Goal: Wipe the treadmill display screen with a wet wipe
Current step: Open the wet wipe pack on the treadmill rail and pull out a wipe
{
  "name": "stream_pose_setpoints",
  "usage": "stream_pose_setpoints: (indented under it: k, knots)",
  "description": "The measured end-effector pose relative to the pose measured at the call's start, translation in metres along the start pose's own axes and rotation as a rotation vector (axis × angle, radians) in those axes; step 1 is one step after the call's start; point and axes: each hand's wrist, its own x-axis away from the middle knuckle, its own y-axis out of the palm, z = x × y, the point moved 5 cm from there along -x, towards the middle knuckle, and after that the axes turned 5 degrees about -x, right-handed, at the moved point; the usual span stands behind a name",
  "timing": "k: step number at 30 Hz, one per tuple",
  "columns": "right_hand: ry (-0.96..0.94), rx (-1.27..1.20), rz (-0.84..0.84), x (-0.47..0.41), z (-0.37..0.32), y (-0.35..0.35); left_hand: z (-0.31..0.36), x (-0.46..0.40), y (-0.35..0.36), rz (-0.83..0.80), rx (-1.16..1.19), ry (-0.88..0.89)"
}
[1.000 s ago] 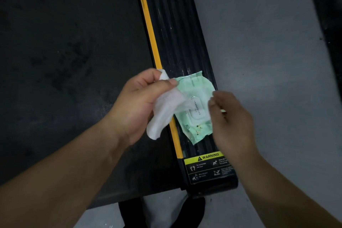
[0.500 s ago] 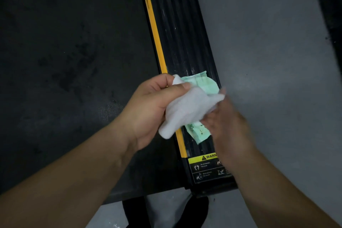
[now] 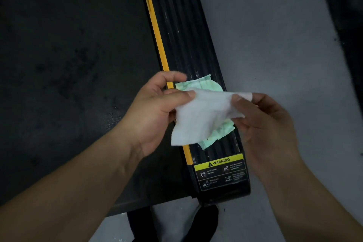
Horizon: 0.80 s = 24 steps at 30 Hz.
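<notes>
A white wet wipe (image 3: 204, 116) is stretched between both hands above the treadmill's side rail. My left hand (image 3: 157, 112) pinches its left edge between thumb and fingers. My right hand (image 3: 263, 124) pinches its right corner. Under the wipe, a pale green wipe packet (image 3: 206, 84) lies on the black ribbed side rail (image 3: 180, 31), mostly hidden by the wipe. The treadmill display screen is out of view.
The dark treadmill belt (image 3: 68, 65) fills the left side, bordered by a yellow strip (image 3: 155, 31). A yellow WARNING label (image 3: 220, 161) sits at the rail's near end. Grey floor (image 3: 275, 35) lies to the right. Dark shoes (image 3: 204, 222) show at the bottom.
My right hand left the packet and took hold of the wipe's right corner. The wipe went from bunched in my left hand to spread between both hands.
</notes>
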Motion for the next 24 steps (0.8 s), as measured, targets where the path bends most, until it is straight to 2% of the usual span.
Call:
stream_pose_setpoints:
  k: [3, 6, 8, 10, 12, 13, 16, 19, 21, 24]
  knots:
    - [-0.101, 0.102, 0.066, 0.002, -0.007, -0.007, 0.005, 0.005, 0.003, -0.027, -0.162, 0.082]
    - [-0.179, 0.223, 0.046, 0.005, -0.012, -0.011, 0.01, 0.011, 0.004, -0.052, -0.358, 0.143]
    - [-0.208, 0.267, -0.023, 0.007, -0.018, -0.008, 0.011, 0.015, 0.004, -0.062, -0.483, 0.166]
    - [-0.152, 0.312, -0.176, 0.008, -0.017, -0.003, 0.013, 0.017, 0.003, -0.012, -0.644, 0.224]
    - [-0.106, 0.5, -0.287, 0.01, -0.011, 0.0, 0.014, 0.018, -0.001, 0.05, -0.732, 0.265]
    - [-0.119, 0.585, -0.287, 0.01, -0.01, -0.001, 0.014, 0.018, -0.003, 0.064, -0.752, 0.271]
    - [-0.221, 0.73, -0.228, 0.009, -0.016, -0.004, 0.015, 0.02, -0.007, 0.067, -0.784, 0.281]
    - [-0.243, 0.732, -0.201, 0.007, -0.025, -0.004, 0.017, 0.021, -0.01, 0.043, -0.774, 0.253]
    - [-0.206, 0.63, -0.189, 0.005, -0.026, -0.007, 0.017, 0.022, -0.009, 0.007, -0.677, 0.179]
    - [-0.051, 0.343, -0.258, 0.005, -0.022, -0.005, 0.011, 0.021, -0.007, -0.053, -0.45, 0.015]
